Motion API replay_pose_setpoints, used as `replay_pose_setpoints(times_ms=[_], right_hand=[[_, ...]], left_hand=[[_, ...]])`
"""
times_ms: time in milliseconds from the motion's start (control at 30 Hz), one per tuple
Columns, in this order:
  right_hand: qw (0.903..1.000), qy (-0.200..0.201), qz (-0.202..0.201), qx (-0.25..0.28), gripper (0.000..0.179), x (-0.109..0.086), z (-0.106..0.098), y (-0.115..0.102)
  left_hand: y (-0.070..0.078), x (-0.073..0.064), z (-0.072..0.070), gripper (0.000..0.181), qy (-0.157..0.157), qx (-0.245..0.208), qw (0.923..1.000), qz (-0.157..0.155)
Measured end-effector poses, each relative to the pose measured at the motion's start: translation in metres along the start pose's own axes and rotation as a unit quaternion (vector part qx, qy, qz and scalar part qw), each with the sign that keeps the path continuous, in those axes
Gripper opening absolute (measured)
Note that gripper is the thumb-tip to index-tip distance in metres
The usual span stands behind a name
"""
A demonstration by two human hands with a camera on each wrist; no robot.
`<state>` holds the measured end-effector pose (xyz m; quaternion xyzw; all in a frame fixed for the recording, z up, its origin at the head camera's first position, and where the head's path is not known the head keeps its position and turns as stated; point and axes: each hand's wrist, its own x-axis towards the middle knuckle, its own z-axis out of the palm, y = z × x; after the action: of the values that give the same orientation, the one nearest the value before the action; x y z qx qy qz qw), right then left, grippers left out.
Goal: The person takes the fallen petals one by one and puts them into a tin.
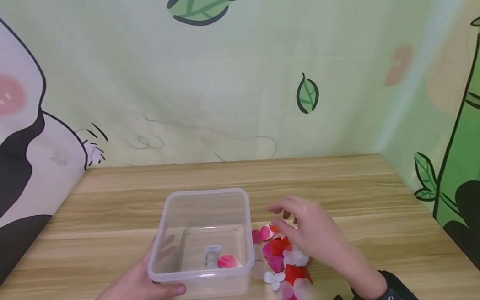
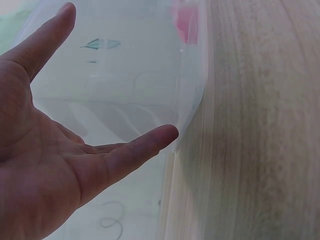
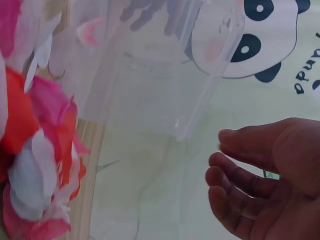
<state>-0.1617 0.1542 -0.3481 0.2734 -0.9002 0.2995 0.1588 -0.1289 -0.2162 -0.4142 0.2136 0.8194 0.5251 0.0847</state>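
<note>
Head view: the left hand (image 1: 142, 279) lies spread against the plastic box (image 1: 217, 286) while the right hand (image 1: 308, 224) hovers empty, fingers parted, near the loose petals (image 1: 277, 247) beside it, which a careless brush could scatter.

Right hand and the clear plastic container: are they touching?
Apart. The head view shows a strip of wood-grain tabletop between the right hand and the clear plastic container; the right wrist view also shows a gap at the fingertips.

Tub (image 1: 215, 287), petals (image 1: 279, 247) on wooden table (image 1: 371, 197)
</note>
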Motion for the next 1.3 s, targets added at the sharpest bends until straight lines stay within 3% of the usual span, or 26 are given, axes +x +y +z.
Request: replay_pose_setpoints(times_ms=[167,333,600,933,1300], right_hand=[[0.9955,-0.073,0.051,-0.030,0.019,0.002,-0.003,0.013],[0.9820,-0.159,0.088,-0.051,0.012,0.002,-0.002,0.025],[0.9606,-0.228,0.144,-0.069,0.017,-0.002,0.003,0.031],[0.9517,-0.244,0.166,-0.084,0.027,-0.008,0.013,0.033],[0.9552,-0.227,0.158,-0.106,0.023,-0.008,0.019,0.036]], left_hand=[[-0.001,-0.001,0.000,0.117,0.000,0.004,1.0000,-0.001],[-0.002,0.000,0.000,0.119,-0.004,-0.010,0.9999,0.003],[-0.002,0.000,0.000,0.121,-0.011,-0.017,0.9998,-0.009],[0.000,-0.001,0.000,0.119,0.004,0.009,0.9999,-0.002],[0.000,0.000,0.001,0.121,-0.017,-0.033,0.9993,-0.006]])
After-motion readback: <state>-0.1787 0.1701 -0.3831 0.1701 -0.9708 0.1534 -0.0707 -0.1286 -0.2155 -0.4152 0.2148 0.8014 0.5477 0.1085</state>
